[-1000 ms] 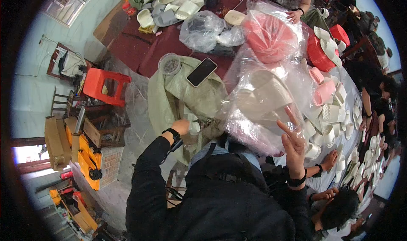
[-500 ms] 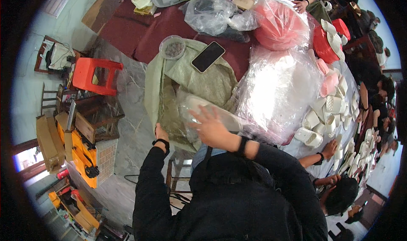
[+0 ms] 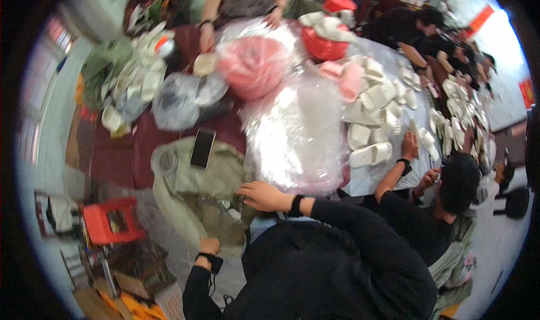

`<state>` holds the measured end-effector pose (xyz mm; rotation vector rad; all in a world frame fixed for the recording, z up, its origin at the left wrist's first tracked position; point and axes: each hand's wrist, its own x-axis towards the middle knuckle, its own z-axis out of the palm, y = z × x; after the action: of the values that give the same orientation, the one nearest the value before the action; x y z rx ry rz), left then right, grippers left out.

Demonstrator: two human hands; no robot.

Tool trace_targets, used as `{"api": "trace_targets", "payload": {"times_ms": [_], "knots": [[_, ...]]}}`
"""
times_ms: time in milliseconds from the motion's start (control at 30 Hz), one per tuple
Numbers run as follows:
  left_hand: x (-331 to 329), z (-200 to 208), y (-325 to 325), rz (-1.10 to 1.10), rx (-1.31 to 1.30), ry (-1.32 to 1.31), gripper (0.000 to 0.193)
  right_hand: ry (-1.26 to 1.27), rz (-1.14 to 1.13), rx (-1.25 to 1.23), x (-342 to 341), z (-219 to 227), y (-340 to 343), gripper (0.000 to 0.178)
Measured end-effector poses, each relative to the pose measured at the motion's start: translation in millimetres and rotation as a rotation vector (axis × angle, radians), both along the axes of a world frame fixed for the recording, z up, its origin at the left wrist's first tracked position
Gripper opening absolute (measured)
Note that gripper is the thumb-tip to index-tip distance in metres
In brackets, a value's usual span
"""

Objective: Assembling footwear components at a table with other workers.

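A green woven sack (image 3: 183, 210) hangs open at the table's near edge, its upper side spread over the tabletop. My left hand (image 3: 210, 246) is closed on the sack's near left rim. At the right side of the opening is my right hand (image 3: 264, 196), fingers stretched to the left and holding nothing that I can see. Small whitish things (image 3: 232, 210) show inside the sack, too blurred to name. On the sack's upper side lie a dark phone (image 3: 203, 148) and a round clear tub (image 3: 166, 160).
Clear plastic wrapping (image 3: 298, 134) lies right of the sack, with a bagged pink bundle (image 3: 253, 67) beyond. Pale slippers (image 3: 371, 154) cover the table to the right, where a person in black (image 3: 416, 219) works. A red stool (image 3: 114, 220) stands at left.
The view has swung to the right. My right hand has moved to the sack's right side, its fingers less spread. The clear packet beneath it no longer shows there; my left hand stays at the rim.
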<state>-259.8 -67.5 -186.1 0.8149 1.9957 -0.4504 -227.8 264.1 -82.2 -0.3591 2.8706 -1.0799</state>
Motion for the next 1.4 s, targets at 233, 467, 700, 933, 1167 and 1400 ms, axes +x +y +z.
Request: {"api": "trace_targets", "payload": {"times_ms": [233, 467, 700, 933, 1167, 1400], "knots": [[-33.1, 120.9, 182.8, 0.063, 0.91, -0.126, 0.021, 0.001, -0.689, 0.544, 93.8, -37.9, 102.4, 0.04], [-58.4, 55.3, 309.4, -0.645, 0.683, 0.378, 0.054, -0.38, -0.408, 0.489, 104.8, -76.7, 149.9, 0.044], [-58.1, 37.5, 357.1, -0.537, 0.46, 0.167, 0.062, 0.227, -1.379, 0.38, 121.5, -49.8, 237.2, 0.05], [-54.6, 28.4, 354.4, -0.517, 0.495, 0.211, 0.064, -0.48, -1.315, 0.3, 169.7, -64.6, 296.5, 0.036], [-49.0, 36.3, 364.2, -0.376, 0.354, 0.038, 0.068, -0.493, -1.467, 0.26, 193.4, -81.4, 324.2, 0.047], [-40.0, 30.1, 368.6, -0.395, 0.434, 0.17, 0.058, -0.439, -1.53, 0.548, 179.1, -91.9, 344.4, 0.053]]}}
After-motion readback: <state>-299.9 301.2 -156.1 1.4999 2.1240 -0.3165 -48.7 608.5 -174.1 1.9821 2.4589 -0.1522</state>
